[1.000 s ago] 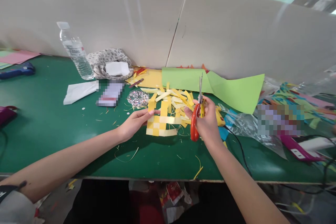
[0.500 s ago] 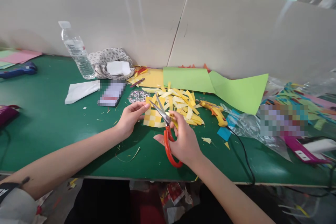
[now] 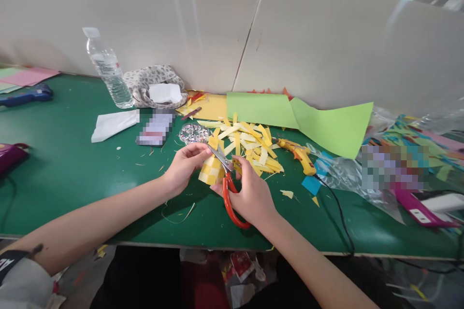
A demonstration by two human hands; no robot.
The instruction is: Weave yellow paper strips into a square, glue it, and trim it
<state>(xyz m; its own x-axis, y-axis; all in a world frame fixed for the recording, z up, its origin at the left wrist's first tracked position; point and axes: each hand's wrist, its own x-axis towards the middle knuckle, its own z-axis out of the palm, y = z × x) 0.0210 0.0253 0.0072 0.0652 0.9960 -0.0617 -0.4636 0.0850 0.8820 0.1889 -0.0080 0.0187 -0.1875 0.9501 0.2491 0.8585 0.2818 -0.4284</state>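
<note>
Red-handled scissors (image 3: pixel 227 195) sit in my right hand (image 3: pixel 252 195), with the fingers closed round the handles. Their blades lie nearly together across a woven yellow-and-cream paper piece (image 3: pixel 210 170). My left hand (image 3: pixel 184 166) pinches that checkered piece at its upper left, thumb close to the blade tips. Part of the piece is hidden behind the blades and my right fingers. Just beyond my hands lies a heap of yellow and cream paper strips (image 3: pixel 250 140).
A yellow glue gun (image 3: pixel 299 154) with a black cord lies right of the strips. Green sheets (image 3: pixel 261 108) lean behind. A water bottle (image 3: pixel 110 75), a phone (image 3: pixel 155 128), folded tissue (image 3: pixel 114 125) and a patterned cloth (image 3: pixel 155 75) stand or lie at left.
The scissor blades have gone from spread to nearly closed over the woven paper. The paper has tilted, its lower edge now slanting more.
</note>
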